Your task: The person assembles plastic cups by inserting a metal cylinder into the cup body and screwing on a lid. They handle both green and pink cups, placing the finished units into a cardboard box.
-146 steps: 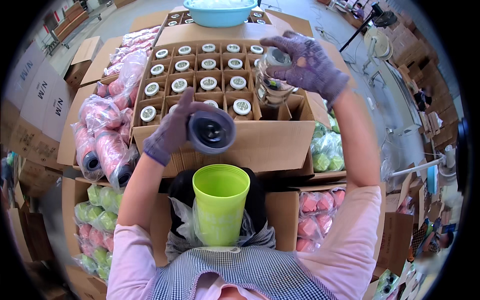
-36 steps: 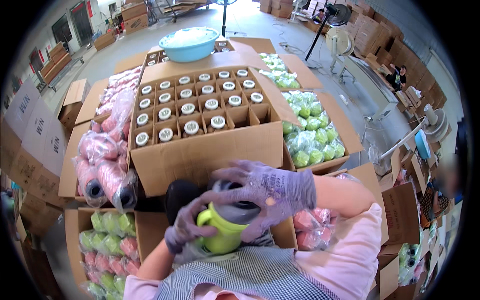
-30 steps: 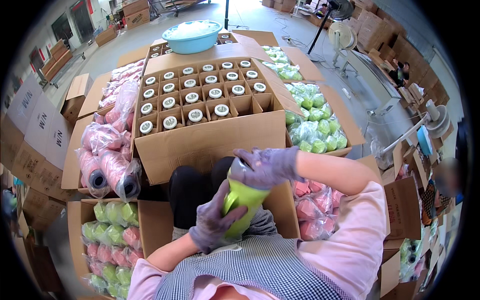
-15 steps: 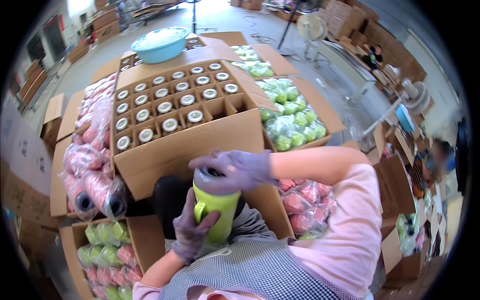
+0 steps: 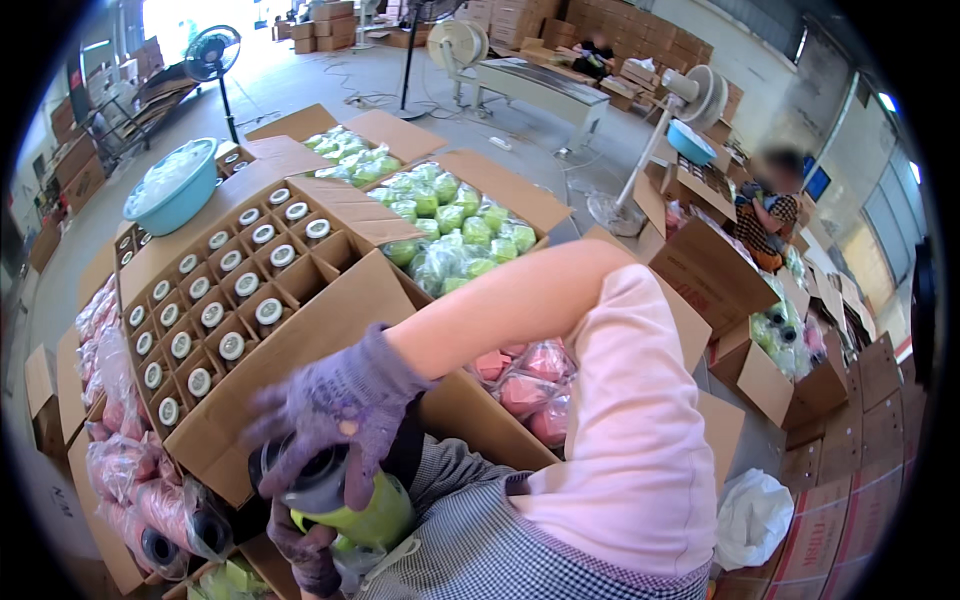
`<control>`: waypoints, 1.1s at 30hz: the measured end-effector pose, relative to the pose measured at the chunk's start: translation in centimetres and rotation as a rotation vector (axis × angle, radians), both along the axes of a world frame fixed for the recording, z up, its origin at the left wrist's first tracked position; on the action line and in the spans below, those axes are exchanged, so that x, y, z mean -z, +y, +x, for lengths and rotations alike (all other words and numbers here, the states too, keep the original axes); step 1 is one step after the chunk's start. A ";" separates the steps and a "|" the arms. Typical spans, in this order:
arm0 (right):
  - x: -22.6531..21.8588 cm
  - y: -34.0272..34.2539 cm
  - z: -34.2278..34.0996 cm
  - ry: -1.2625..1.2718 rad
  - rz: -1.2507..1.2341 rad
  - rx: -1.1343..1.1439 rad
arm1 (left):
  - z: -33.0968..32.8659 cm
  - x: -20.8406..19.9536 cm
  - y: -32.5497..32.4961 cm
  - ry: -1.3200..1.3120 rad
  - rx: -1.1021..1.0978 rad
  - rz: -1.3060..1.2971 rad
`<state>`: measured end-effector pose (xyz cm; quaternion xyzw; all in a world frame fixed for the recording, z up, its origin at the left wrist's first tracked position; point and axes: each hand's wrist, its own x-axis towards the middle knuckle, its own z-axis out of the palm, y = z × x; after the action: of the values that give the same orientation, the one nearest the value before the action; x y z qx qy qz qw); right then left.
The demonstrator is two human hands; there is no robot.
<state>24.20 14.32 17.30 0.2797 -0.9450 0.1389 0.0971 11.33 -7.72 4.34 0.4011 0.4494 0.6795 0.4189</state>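
A lime-green bottle (image 5: 375, 515) with a dark top leans in front of my lap. My left hand (image 5: 302, 552), in a purple-grey glove, wraps round its side at the lower left. Over the top lies my right hand (image 5: 340, 405), gloved alike, with thumb and fingers round the upper rim; some fingers are smeared by motion. The dark opening shows between them. Just beyond stands a divided carton (image 5: 290, 340), its cells holding several bottles with round silver-white tops (image 5: 231, 346). One or more cells at its right end hold no bottle.
A blue basin (image 5: 175, 205) of clear plastic sits on the cartons at the back left. Green wrapped items (image 5: 450, 215) fill boxes beyond; pink wrapped ones (image 5: 530, 390) lie right, others (image 5: 140, 475) left. Fans (image 5: 212, 52) and a seated person (image 5: 770, 215) are farther off.
The view has swung to the right, so cartons and hands appear farther left. The bottle is tilted with its top toward the carton. My right hand stays at its top.
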 end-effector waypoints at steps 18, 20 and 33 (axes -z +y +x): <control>-0.5 -0.9 -1.2 -0.838 -0.138 0.778 | 2.8 0.2 0.9 0.676 -0.217 -0.068; 0.2 -0.4 -0.2 -0.550 -0.103 0.487 | -0.3 1.1 0.8 0.259 -0.047 -0.074; 1.4 -1.9 -2.0 -0.689 -0.170 0.692 | 2.6 2.9 1.9 0.612 -0.445 -0.233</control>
<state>22.18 12.42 15.88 -0.1217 -0.9449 0.2594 -0.1581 13.90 -5.83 1.41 0.4276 0.7036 0.5472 0.1505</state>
